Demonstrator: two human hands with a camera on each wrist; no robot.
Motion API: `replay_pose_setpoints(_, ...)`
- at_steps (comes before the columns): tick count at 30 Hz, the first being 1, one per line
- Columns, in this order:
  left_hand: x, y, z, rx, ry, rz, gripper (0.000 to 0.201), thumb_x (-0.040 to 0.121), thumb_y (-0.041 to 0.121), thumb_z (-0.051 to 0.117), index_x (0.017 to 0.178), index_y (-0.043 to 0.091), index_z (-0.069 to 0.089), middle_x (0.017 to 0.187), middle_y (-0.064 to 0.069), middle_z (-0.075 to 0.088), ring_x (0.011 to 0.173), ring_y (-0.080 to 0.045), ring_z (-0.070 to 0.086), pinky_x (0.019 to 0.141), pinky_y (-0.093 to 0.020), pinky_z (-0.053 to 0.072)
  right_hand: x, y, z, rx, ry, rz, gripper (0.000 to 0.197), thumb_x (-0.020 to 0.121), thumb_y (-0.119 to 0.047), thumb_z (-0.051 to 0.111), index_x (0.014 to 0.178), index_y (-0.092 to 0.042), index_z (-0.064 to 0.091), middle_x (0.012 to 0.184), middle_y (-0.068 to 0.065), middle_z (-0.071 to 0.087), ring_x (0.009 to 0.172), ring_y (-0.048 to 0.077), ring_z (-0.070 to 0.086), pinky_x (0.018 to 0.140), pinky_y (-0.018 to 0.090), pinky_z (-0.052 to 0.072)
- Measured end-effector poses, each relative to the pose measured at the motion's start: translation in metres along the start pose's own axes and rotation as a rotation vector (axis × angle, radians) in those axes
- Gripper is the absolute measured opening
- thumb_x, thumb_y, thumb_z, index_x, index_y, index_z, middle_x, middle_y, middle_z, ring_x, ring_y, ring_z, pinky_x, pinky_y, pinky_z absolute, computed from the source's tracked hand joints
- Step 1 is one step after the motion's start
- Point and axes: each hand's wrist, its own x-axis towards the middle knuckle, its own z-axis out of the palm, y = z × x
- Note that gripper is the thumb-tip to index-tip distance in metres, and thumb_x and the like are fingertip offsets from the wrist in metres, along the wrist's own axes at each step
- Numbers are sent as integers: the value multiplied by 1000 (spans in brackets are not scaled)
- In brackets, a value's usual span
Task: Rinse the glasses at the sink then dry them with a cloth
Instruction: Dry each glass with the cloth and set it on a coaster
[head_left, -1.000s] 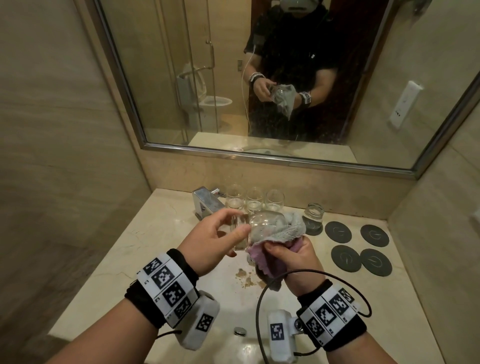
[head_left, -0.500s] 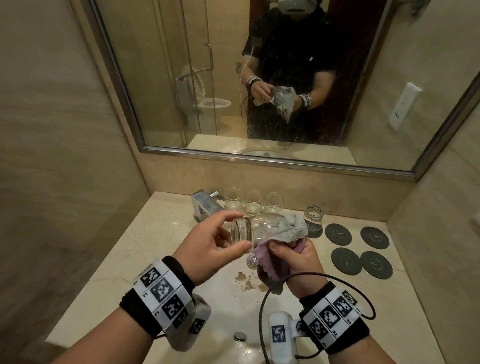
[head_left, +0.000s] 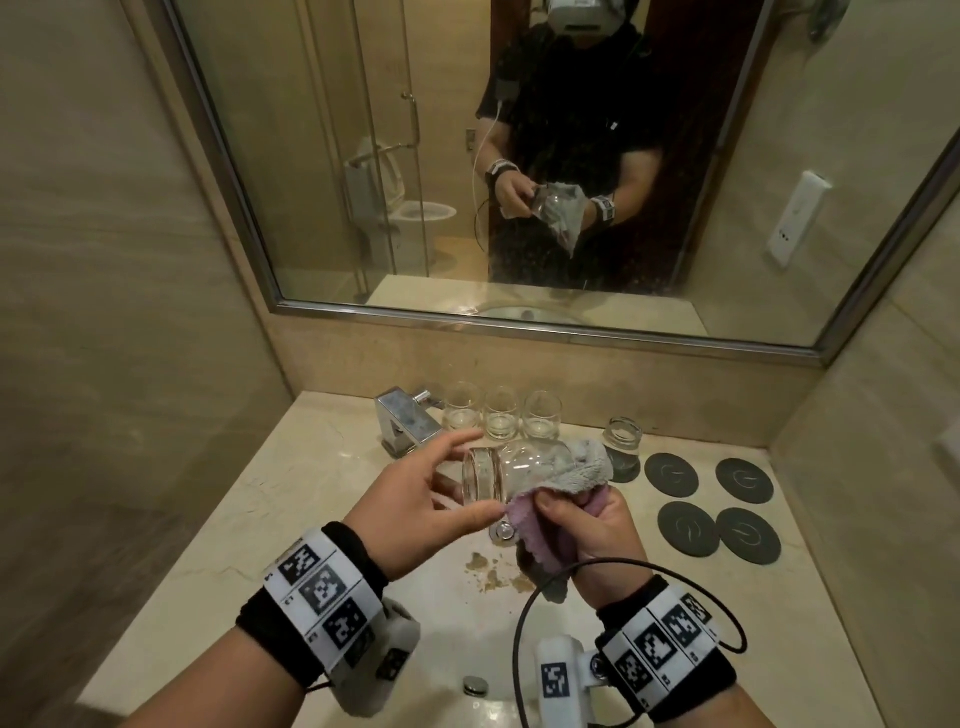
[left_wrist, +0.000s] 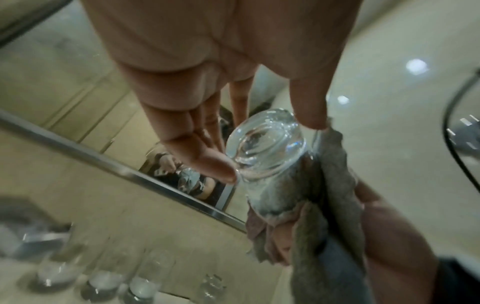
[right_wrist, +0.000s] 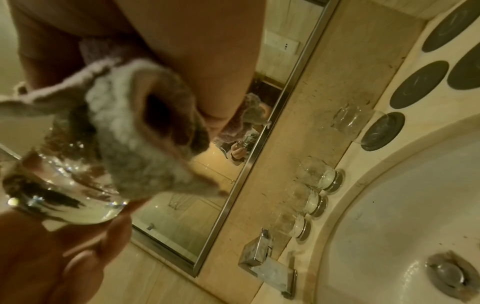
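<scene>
A clear glass (head_left: 511, 470) lies on its side in the air above the sink, thick base to the left. My left hand (head_left: 415, 506) pinches that base (left_wrist: 265, 146) between thumb and fingertips. A grey and pink cloth (head_left: 582, 465) is wrapped over the glass's mouth end, and my right hand (head_left: 592, 525) grips the cloth (right_wrist: 145, 131) round the glass (right_wrist: 64, 195). Three more glasses (head_left: 501, 413) stand in a row behind the sink beside the tap. Another glass (head_left: 625, 434) stands on a coaster further right.
A chrome tap (head_left: 408, 421) stands at the back left of the basin (right_wrist: 405, 207), whose drain (head_left: 503, 531) shows under the cloth. Several dark round coasters (head_left: 719, 506) lie on the counter at the right. A mirror (head_left: 363, 156) covers the wall behind.
The glass has been turned in my hands, and my left fingers have shifted their hold on its base. The cloth stays wrapped over the mouth end.
</scene>
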Motion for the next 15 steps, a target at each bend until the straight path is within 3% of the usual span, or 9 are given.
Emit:
replay_pose_setpoints(1,0,3,1,-94,-10,-69,72,67,60,74,131,38,48,109,7,57,75,-16,65,64,-27,55,0,0,0,-10,-7,1,53,40,-42,94,82,-15,77,78,11,73,68,22,70,57,29,56)
replay_pose_setpoints(3,2,9,3,-252,-36,-188,59,78,66,61,120,24,56,93,0,64,63,-20,67,55,-30,54,0,1,1,-24,-8,12,46,43,-33,92,82,-13,77,78,11,73,69,23,70,59,29,56)
replay_pose_setpoints(5,4,11,3,-271,-40,-204,54,80,57,58,104,9,61,77,-3,65,58,-21,66,56,-34,53,0,1,1,-28,-1,3,42,48,-23,85,86,-9,74,83,13,73,76,24,70,66,30,56)
replay_pose_setpoints(6,3,11,3,-244,-40,-157,51,79,53,62,104,8,62,78,-3,66,62,-19,65,60,-35,54,0,1,0,-28,-6,-4,45,48,-23,86,89,-8,74,85,14,73,79,25,70,68,30,56)
replay_pose_setpoints(8,0,8,0,-77,-40,22,44,77,46,75,113,25,61,94,5,67,76,-12,64,70,-29,56,0,-1,0,-21,-14,-9,46,45,-29,91,85,-12,76,82,12,74,75,24,71,64,30,56)
replay_pose_setpoints(10,-1,5,-3,147,-38,127,54,75,37,80,121,43,52,112,16,60,93,-3,59,78,-21,53,0,-3,0,7,-20,-13,46,41,-35,94,79,-16,77,75,9,73,66,21,70,56,28,56)
replay_pose_setpoints(11,-2,4,-3,172,-30,125,58,75,37,80,123,48,48,118,19,57,98,-1,58,80,-19,51,0,-4,0,20,-25,-22,48,39,-38,95,79,-16,78,75,8,73,65,20,70,56,27,56)
replay_pose_setpoints(13,-2,8,0,7,-25,14,61,73,50,76,126,49,45,120,16,54,97,-4,62,77,-22,53,2,-4,2,36,-26,-41,50,40,-39,95,81,-16,78,79,8,74,70,20,71,60,28,57)
replay_pose_setpoints(15,-2,15,2,-235,-25,-132,58,74,65,67,123,37,52,112,5,60,82,-11,69,69,-31,57,2,-2,4,40,-16,-45,49,41,-39,94,82,-17,78,80,7,74,73,20,71,63,27,57)
